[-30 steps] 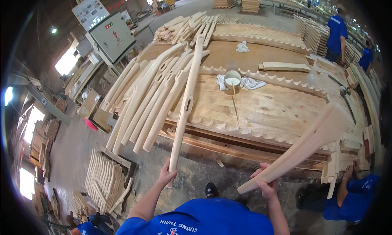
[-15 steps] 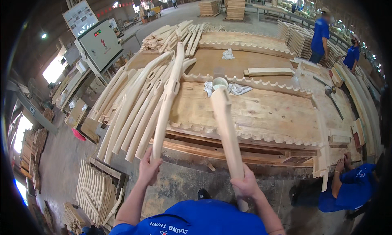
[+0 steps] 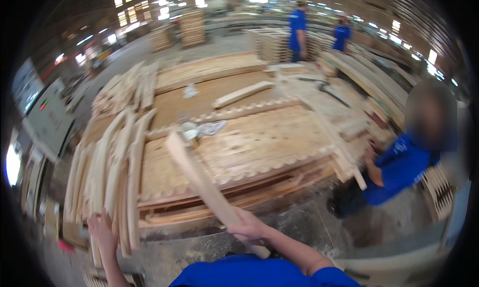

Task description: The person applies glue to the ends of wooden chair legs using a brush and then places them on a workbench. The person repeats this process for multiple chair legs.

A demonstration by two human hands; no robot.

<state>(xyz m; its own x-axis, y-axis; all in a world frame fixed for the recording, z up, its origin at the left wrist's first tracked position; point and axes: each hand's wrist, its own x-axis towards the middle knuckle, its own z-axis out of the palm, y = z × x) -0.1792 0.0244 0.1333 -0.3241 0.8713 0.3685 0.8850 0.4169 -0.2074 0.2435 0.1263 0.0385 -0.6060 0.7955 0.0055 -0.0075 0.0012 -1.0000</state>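
Observation:
My right hand [image 3: 249, 226] is closed round the lower part of a pale wooden leg [image 3: 204, 182], which slants up and left over the front of the table. Its wide upper end is near a small pale cup [image 3: 189, 130] and a crumpled white cloth [image 3: 212, 128]. At the lower left, my left hand [image 3: 104, 233] is at the lower end of a curved wooden leg [image 3: 118, 160], with fingers bent over it; blur hides the exact grip. That leg lies among several similar curved legs [image 3: 82, 180] stacked along the table's left side.
Scalloped wooden rails [image 3: 259, 110] run along the table [image 3: 249, 142]. A loose wooden piece [image 3: 243, 94] and a dark tool [image 3: 333, 93] lie farther back. At right a co-worker in a blue shirt [image 3: 399, 162] leans at the table corner. Two people [image 3: 298, 30] are beyond.
My view has swung right, so the table sits farther left. The leg in my left hand has come down onto the pile. My right hand still holds its leg, now more tilted.

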